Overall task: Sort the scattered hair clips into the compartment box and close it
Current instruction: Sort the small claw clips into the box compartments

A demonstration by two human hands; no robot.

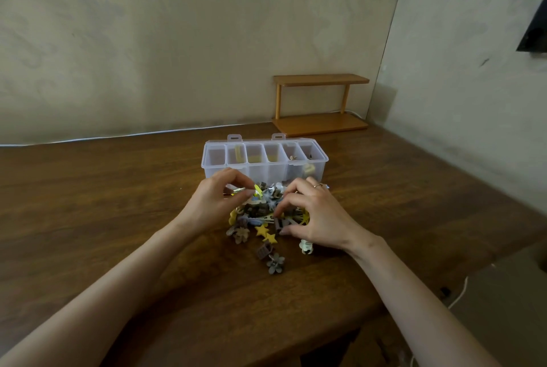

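A clear plastic compartment box (pixel 214 167) stands open on the wooden table, with a few clips in its middle and right cells. In front of it lies a pile of hair clips (pixel 263 212): yellow stars (pixel 265 233), grey flowers (pixel 276 263), a cream claw clip (pixel 306 246). My left hand (pixel 217 201) hovers at the pile's left and pinches a yellow-green snap clip (pixel 257 191) between thumb and fingers. My right hand (pixel 313 215) covers the pile's right side, its fingertips and thumb curled down around a small brown clip (pixel 279 223).
The wooden table (pixel 118 204) runs to the wall, with its front edge near me and its right edge at the right. A small two-tier wooden shelf (pixel 321 103) stands behind the box at the back right. A white cable (pixel 118 136) runs along the wall's foot.
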